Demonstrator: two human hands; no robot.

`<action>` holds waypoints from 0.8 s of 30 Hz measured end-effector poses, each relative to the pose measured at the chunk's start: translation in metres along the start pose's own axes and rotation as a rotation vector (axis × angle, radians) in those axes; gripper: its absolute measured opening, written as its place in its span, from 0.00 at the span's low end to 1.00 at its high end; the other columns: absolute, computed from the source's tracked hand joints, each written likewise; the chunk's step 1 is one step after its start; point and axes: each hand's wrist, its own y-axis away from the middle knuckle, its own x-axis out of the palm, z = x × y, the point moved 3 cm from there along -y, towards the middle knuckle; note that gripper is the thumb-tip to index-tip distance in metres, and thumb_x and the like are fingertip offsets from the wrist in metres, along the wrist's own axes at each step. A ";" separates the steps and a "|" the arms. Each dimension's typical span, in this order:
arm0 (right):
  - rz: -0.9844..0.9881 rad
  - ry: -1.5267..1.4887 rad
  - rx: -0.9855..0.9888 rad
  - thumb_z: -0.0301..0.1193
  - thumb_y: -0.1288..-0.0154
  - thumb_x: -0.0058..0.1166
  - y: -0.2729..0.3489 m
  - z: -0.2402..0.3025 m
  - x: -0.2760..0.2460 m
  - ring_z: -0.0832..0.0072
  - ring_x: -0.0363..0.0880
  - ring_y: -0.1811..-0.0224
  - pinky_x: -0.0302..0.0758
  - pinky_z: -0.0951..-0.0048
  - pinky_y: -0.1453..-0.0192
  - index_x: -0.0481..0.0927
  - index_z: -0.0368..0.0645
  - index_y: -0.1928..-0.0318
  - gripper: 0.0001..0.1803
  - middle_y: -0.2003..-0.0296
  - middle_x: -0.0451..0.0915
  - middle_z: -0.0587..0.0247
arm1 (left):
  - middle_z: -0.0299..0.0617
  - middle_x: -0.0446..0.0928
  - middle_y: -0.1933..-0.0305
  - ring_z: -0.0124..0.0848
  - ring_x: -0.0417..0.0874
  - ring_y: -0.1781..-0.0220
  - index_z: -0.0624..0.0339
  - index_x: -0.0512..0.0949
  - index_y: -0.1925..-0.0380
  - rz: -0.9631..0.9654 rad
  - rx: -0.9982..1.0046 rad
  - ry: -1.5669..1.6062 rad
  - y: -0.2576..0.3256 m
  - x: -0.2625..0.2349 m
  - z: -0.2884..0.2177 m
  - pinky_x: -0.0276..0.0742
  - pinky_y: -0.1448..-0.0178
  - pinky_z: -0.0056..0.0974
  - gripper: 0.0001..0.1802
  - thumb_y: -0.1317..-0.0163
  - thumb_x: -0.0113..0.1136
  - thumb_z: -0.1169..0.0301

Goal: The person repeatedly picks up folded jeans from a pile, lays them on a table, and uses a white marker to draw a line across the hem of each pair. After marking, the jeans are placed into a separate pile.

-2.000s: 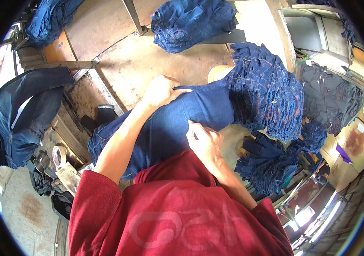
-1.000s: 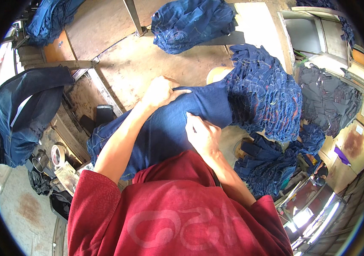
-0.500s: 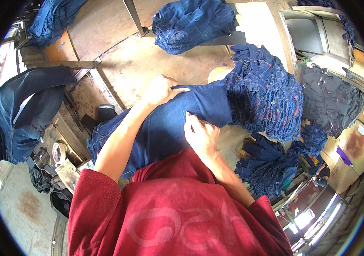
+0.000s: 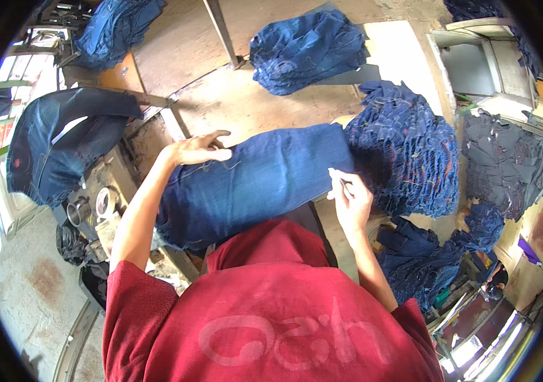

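So, a folded piece of dark blue denim (image 4: 255, 175) is laid out right in front of the wearer's red shirt (image 4: 271, 293), stretched at a slant from near left to far right. Its far-left edge is touched by the left hand (image 4: 198, 151), which isn't clenched on anything: thumb and fingers are spread apart, with a few loose threads seen just under them. Over by the near-right edge of the cloth, a small pale-tipped object (image 4: 332, 172) is pinched between the thumb and fingers of the right hand (image 4: 352, 194). What kind of object it is can't be told at this size, tbh.

Just beyond the right end of the cloth, a big frayed denim stack (image 4: 408, 153) is heaped up, with reddish threads scattered through it. Farther right, a dark grey pile (image 4: 507, 156) can be seen, and nearer, a loose denim heap (image 4: 418, 261) is bunched up to the right of the right arm. On the far side, a crumpled blue bundle (image 4: 309, 51) is set down. To the left, dark jeans (image 4: 61, 153) are draped, with a pale tape roll (image 4: 100, 202) placed just nearer, beside a metal cup (image 4: 74, 211).
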 end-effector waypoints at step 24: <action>0.111 0.497 -0.459 0.26 0.31 0.66 0.079 0.095 0.268 0.71 0.80 0.83 0.78 0.68 0.76 0.88 0.47 0.56 0.05 0.78 0.84 0.67 | 0.64 0.80 0.70 0.40 0.70 0.75 0.69 0.88 0.61 -0.084 0.377 -0.018 0.078 -0.022 0.065 0.77 0.62 0.48 0.18 0.29 0.75 0.61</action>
